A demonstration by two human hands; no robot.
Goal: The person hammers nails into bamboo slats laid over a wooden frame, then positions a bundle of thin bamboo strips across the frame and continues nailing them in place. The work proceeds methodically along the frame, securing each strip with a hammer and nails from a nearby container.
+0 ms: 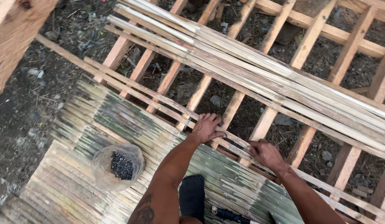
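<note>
My left hand (206, 127) lies flat with fingers spread on a long bamboo slat (159, 99) at the edge of the laid bamboo floor (117, 124). My right hand (265, 153) rests further along the same slat, fingers curled on it; it is blurred, and I cannot see whether it holds something small. The slat runs diagonally across wooden joists (171, 76).
A loose stack of pale bamboo slats (259, 70) lies across the joists beyond my hands. A clear plastic bag of dark nails (119, 166) sits on the floor at lower left. Bare littered ground shows between joists. A wooden post (14, 37) stands at top left.
</note>
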